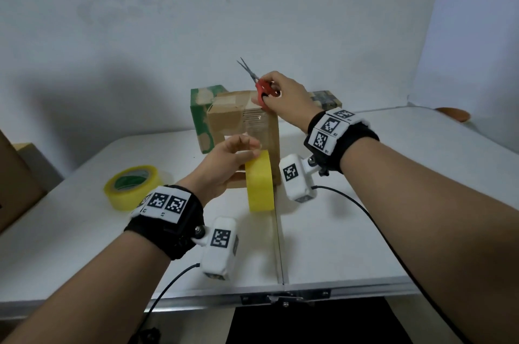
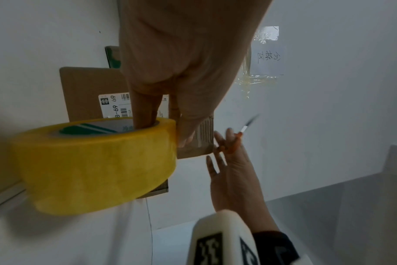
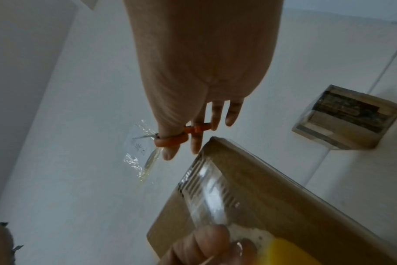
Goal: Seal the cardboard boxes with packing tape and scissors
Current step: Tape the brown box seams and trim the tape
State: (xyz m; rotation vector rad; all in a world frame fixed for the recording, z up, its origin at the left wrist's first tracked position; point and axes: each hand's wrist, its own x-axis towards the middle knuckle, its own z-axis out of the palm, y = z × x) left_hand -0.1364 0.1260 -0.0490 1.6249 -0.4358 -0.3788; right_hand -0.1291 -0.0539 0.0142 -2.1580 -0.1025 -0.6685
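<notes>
A brown cardboard box stands upright in the middle of the white table. My left hand grips a yellow tape roll in front of the box, fingers in its core. A clear strip of tape runs from the roll up the box's face. My right hand holds red-handled scissors at the box's top right corner, blades pointing up and left. Thumb and a finger sit in the scissors' loops.
A second yellow tape roll lies at the left. A green and white box stands behind the brown one. A small taped box sits behind my right hand. Larger cardboard stands at the left edge. Cables trail from both wrist cameras.
</notes>
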